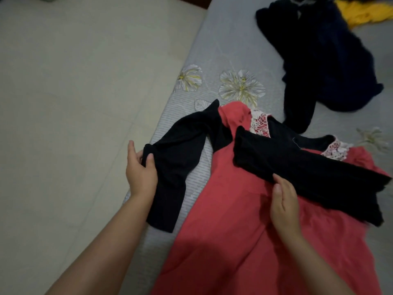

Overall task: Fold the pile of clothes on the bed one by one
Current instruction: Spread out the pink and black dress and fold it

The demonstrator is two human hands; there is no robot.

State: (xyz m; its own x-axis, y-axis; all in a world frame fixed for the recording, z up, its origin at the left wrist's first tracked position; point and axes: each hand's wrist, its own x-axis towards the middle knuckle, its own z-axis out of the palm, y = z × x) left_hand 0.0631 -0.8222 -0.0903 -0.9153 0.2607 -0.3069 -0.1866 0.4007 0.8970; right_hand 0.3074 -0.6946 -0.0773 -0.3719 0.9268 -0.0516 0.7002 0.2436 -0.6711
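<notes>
Black top (297, 165) lies across the coral dress (234, 220) on the bed (229, 39); I see my left hand (141, 171) pinching its sleeve at the bed's edge, my right hand (284, 201) resting flat-fingered on its body. Dark clothes pile (323, 56) waits farther back.

Dim light, soft focus, wide-angle edges

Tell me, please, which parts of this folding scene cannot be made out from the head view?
- Red dress: hem cut off by the bottom edge; chest covered by the black knit top.
- Yellow garment: cut off by the top edge.
- Dark pile: too dim to count separate garments.
- Right hand: fingertips tucked under the top.
- Left hand: grips a sleeve.
</notes>
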